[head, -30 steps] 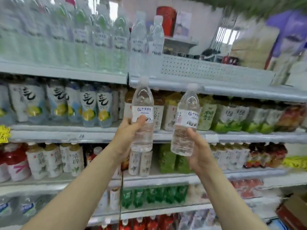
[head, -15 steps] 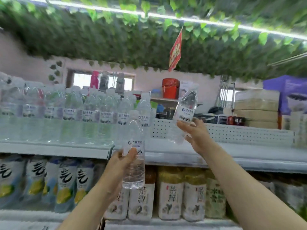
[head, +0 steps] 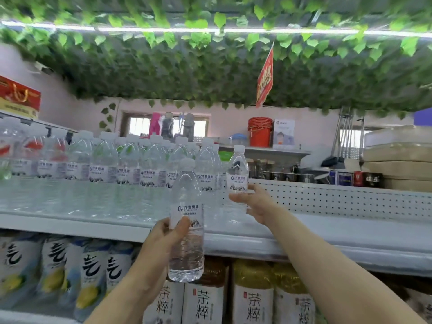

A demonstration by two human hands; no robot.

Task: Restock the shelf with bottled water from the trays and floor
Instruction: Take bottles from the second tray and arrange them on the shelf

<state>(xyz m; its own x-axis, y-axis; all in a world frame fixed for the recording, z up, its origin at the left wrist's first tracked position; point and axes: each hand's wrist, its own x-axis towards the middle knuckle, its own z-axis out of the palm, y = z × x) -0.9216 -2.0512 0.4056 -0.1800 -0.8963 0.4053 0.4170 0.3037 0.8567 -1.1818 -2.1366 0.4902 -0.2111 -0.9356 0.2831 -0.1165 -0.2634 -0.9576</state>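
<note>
Two water bottles are in the person's hands in front of the top shelf (head: pixel 350 230). The left hand (head: pixel 167 236) grips the near bottle (head: pixel 185 190) around its middle, with the thumb laid across the lower edge of the label and the fingers wrapped behind. It holds this bottle upright in the air before the shelf's front lip, with its base hanging level with the drinks one tier down. The right hand (head: pixel 253 204) reaches farther in and clasps the far bottle (head: pixel 237 174) by its lower half, thumb on the left side and fingers curled round the right. This bottle stands upright at the right end of the row of water bottles (head: pixel 105 164), just beside the last one. Its base seems to sit on the shelf board, though the clear plastic and blur make that hard to confirm. To the right of it the shelf board is bare, backed by a white perforated panel (head: pixel 327 197). Under the top shelf stand tea bottles (head: pixel 252 293) with yellowish caps, and to their left are lemon drink bottles (head: pixel 56 270). Behind the shelf a red bucket (head: pixel 260 130) rests on a ledge. Overhead, green leaves (head: pixel 210 73) cover the ceiling around a light strip (head: pixel 163 29), and a small red flag (head: pixel 265 76) hangs down from them.
</note>
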